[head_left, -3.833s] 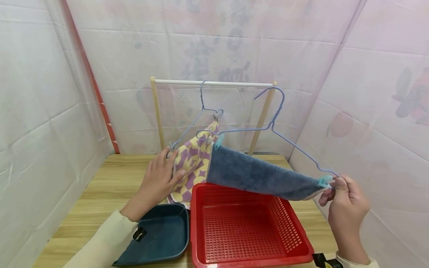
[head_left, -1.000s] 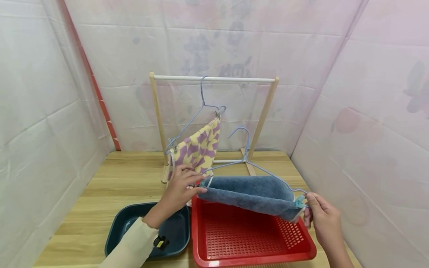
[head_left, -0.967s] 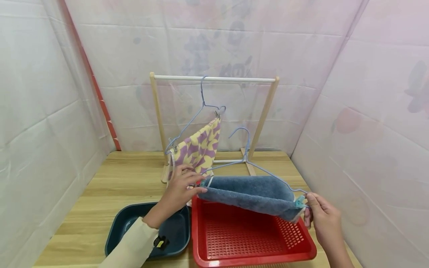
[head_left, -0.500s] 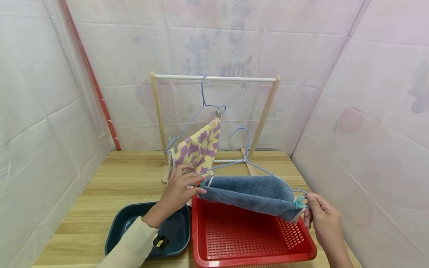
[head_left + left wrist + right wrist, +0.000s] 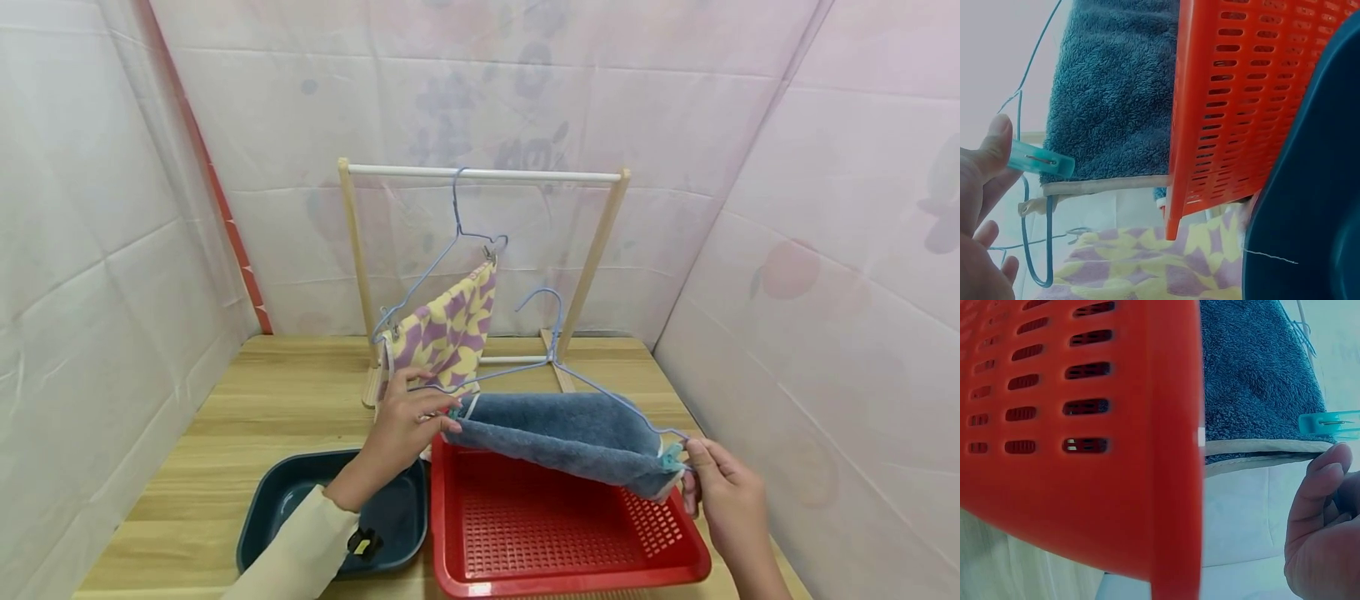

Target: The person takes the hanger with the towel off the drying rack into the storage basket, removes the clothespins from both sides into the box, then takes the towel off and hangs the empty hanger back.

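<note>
A dark blue towel point(image 5: 555, 454) hangs folded from a blue wire hanger point(image 5: 592, 385), held over the front red basket. At the towel's left end, my left hand point(image 5: 401, 423) pinches a teal clothespin point(image 5: 1041, 159) between thumb and finger; the clothespin sits at the towel's edge by the hanger's looped end. My right hand point(image 5: 727, 487) grips the hanger's right end beside a second teal clothespin point(image 5: 1330, 423), its fingertips at the towel's pale hem. Behind my left hand, a yellow and purple towel point(image 5: 442, 333) is clipped to another hanger point(image 5: 431, 271) on the rack.
A wooden rack with a white rod point(image 5: 540, 175) stands at the back of the wooden table point(image 5: 210, 450). The red basket point(image 5: 570, 575) sits in front, with a dark teal basin point(image 5: 258, 508) to its left. White sheeting point(image 5: 825, 275) encloses the sides and back.
Since the earliest frame, the blue towel and its hanger have come lower. My left hand has moved from the patterned towel's hanger to the blue towel's left clothespin. The last second shows hardly any motion.
</note>
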Demonstrator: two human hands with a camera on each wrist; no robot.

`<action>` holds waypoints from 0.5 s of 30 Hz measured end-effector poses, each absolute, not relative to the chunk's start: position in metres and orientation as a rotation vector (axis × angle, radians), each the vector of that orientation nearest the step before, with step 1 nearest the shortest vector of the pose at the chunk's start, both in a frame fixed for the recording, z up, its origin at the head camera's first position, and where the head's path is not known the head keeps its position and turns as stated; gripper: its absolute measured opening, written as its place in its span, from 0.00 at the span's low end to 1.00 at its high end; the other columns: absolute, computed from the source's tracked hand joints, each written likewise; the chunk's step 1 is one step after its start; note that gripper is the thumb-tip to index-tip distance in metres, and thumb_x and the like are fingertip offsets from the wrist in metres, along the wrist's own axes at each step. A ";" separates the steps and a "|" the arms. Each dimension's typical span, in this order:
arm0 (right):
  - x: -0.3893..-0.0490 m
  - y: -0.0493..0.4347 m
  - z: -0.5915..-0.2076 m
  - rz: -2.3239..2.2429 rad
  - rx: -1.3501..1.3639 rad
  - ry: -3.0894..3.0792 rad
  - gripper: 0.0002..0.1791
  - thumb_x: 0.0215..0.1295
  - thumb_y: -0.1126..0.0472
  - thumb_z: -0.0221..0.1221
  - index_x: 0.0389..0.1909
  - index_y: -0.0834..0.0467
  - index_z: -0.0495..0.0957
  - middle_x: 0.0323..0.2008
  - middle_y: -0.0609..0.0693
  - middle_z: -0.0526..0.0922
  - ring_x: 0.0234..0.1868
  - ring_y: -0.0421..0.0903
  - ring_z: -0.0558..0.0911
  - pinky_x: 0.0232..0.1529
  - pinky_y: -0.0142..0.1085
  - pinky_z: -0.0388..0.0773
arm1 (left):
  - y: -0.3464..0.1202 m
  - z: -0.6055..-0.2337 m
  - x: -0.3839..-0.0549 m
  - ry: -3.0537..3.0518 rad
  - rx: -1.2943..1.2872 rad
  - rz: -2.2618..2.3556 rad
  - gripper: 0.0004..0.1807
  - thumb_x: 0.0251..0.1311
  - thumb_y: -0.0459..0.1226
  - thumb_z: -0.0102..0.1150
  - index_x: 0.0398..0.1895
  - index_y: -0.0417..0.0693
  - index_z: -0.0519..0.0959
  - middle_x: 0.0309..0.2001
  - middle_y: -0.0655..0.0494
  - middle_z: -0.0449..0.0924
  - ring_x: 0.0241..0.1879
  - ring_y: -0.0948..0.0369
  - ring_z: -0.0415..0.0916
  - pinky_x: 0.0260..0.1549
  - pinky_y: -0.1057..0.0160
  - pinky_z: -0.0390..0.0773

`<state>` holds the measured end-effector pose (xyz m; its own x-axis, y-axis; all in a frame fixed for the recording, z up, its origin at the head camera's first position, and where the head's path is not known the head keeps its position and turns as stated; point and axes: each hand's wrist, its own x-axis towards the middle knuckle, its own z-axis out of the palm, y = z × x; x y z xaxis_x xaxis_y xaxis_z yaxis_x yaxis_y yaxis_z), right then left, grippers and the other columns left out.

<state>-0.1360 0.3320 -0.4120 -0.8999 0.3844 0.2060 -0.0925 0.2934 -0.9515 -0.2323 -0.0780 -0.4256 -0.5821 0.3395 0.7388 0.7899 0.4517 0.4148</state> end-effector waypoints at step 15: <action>-0.136 0.333 -0.417 1.617 -0.282 -2.174 0.14 0.76 0.55 0.55 0.39 0.63 0.80 0.16 0.49 0.73 0.11 0.46 0.71 0.12 0.35 0.72 | -0.079 -0.427 -0.229 -2.046 -0.814 -1.355 0.09 0.55 0.32 0.72 0.39 0.49 0.89 0.39 0.55 0.89 0.58 0.51 0.64 0.58 0.61 0.67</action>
